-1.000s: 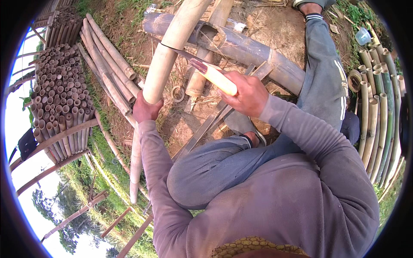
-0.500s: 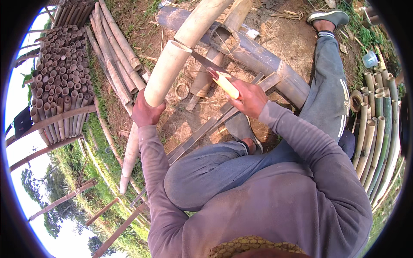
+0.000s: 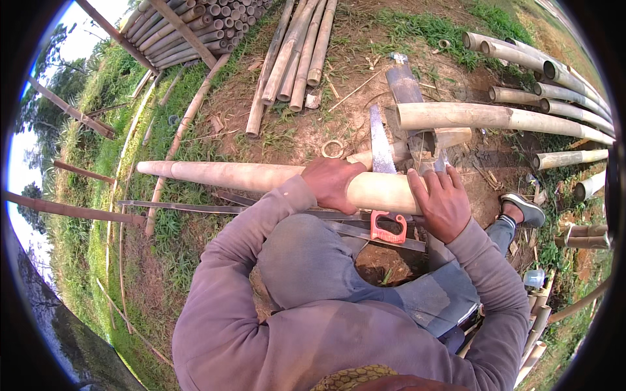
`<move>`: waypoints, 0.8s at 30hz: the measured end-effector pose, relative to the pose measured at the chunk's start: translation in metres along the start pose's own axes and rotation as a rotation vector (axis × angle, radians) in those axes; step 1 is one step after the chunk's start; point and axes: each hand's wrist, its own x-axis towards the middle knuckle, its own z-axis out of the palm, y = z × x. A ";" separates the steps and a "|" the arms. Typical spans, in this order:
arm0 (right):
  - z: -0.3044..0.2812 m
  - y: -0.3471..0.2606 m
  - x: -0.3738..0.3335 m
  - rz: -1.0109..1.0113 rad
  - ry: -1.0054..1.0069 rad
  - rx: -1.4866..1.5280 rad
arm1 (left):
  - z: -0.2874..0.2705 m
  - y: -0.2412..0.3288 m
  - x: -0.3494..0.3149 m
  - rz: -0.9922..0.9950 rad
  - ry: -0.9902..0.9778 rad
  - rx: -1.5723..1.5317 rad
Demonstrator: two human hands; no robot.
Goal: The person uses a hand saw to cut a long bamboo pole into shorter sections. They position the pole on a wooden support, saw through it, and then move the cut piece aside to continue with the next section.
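A pale bamboo pole (image 3: pixel 228 173) lies crosswise in front of me, above my knees. My left hand (image 3: pixel 336 185) is wrapped round it, left of its right end. My right hand (image 3: pixel 445 201) is closed over that right end, with the thumb on top and the fingers over the far side. A handsaw lies beneath the pole, its blade (image 3: pixel 380 142) showing beyond and its orange-red handle (image 3: pixel 389 227) on the near side. The middle of the saw is hidden by the pole. Just beyond my right hand, another pale pole (image 3: pixel 502 119) runs to the right.
A thick grey bamboo trunk (image 3: pixel 403 83) rests on the dirt ahead. Loose poles (image 3: pixel 301 58) lie farther off, with a stacked pile (image 3: pixel 189 32) at the upper left. More poles (image 3: pixel 574 107) stick in from the right. A cut bamboo ring (image 3: pixel 332 149) lies on the ground.
My right hand has left the yellow-handled bladed tool and moved onto the pole's end. The two poles, end to end at the blade before, now stand apart. My view has turned.
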 end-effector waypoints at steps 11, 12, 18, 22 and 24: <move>-0.046 0.075 -0.106 0.139 -0.140 0.145 | 0.130 -0.147 -0.105 -0.401 1.537 -2.165; -0.038 0.075 -0.123 0.168 -0.147 0.161 | 0.134 -0.143 -0.100 -0.471 1.466 -2.219; -0.039 0.073 -0.196 0.364 -0.399 0.257 | 0.112 -0.094 -0.042 -0.633 1.229 -2.101; -0.048 0.061 -0.215 0.564 -0.532 0.442 | 0.097 -0.115 0.011 -0.468 1.050 -2.016; -0.047 0.049 -0.226 0.623 -0.535 0.456 | 0.088 -0.118 0.043 -0.472 1.014 -1.914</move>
